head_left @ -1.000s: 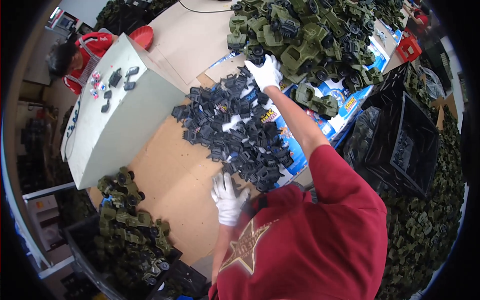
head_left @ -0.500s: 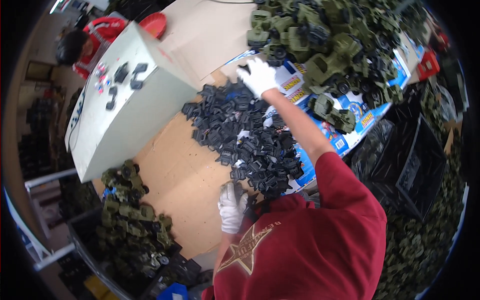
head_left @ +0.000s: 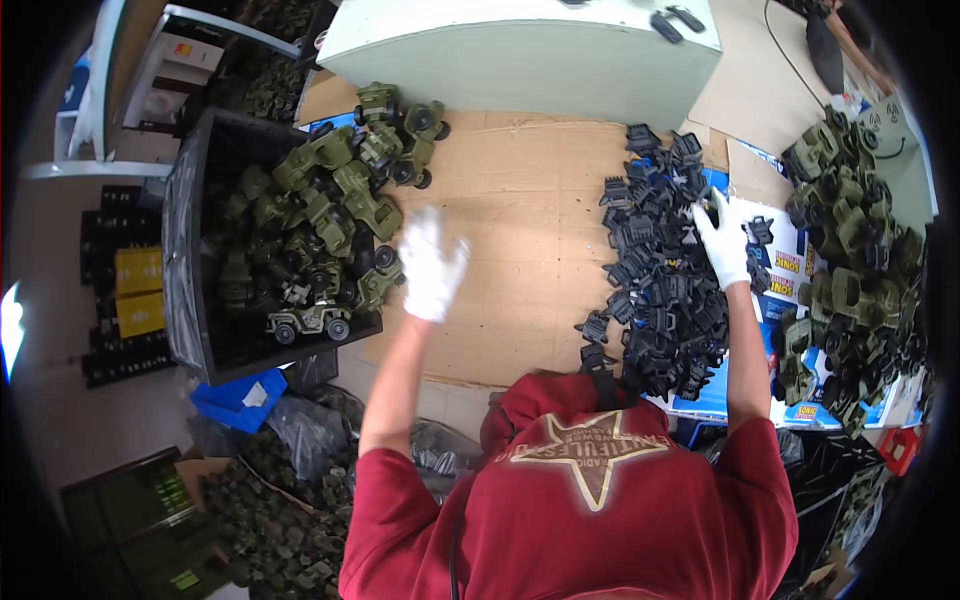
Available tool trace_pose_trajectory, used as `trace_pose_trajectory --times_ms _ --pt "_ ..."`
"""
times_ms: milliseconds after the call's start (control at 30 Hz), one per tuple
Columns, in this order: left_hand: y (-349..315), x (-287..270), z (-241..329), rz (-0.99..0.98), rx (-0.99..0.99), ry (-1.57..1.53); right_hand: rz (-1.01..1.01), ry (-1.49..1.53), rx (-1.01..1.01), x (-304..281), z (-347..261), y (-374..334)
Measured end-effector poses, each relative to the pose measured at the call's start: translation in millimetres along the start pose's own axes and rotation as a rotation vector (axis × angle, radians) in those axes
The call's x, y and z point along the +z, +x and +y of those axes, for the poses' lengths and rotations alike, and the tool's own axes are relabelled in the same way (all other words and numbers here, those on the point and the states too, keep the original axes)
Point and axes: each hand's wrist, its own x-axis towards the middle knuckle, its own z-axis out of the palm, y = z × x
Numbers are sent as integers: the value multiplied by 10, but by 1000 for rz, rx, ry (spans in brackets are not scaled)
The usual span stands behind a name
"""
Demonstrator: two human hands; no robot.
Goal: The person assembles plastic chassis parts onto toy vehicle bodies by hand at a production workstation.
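My left hand (head_left: 430,268), in a white glove, hovers over the cardboard just right of the green toy jeeps (head_left: 335,215). Its fingers are spread, slightly blurred, with nothing seen in them. Many of these jeeps lie heaped in a black crate (head_left: 188,270), and some spill over its far right corner. On the other side, my white-gloved right hand (head_left: 724,243) is at the right edge of a long pile of small black plastic parts (head_left: 660,260). Thumb and forefinger stand apart there, and no part shows between them.
A brown cardboard sheet (head_left: 530,240) covers the worktop between crate and pile. A pale green box-like cabinet (head_left: 520,75) stands at the far edge. More green toy jeeps (head_left: 850,290) are heaped at the right on printed sheeting (head_left: 770,215). A blue bin (head_left: 240,398) sits below the crate.
The view has swung left toward the crate. My left hand has gone from the near end of the black pile to beside the jeeps. My right hand has come nearer along the pile's right edge.
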Motion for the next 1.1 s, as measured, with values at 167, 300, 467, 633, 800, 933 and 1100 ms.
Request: trace_pose_trajectory --times_ms 167,300,467,633,800,933,1100 --pt "1430 -170 -878 149 -226 -36 138 -377 -270 -219 -308 -312" --pt "2249 -32 -1434 -128 -557 -208 214 -311 -245 -139 -569 -657" --pt "2296 37 -1000 -436 -434 -27 156 -174 -74 66 -579 -1023" --pt "1656 -39 -124 -247 -243 -143 59 -91 -196 568 -1190 -901" --pt "1064 -263 378 -18 1 -658 61 -4 -344 939 -1996 -564" --pt "373 -374 -147 418 -237 -434 89 -12 -582 1135 -2587 -182" --pt "-462 -621 -679 232 -718 -53 -338 56 -776 2215 -3907 397"
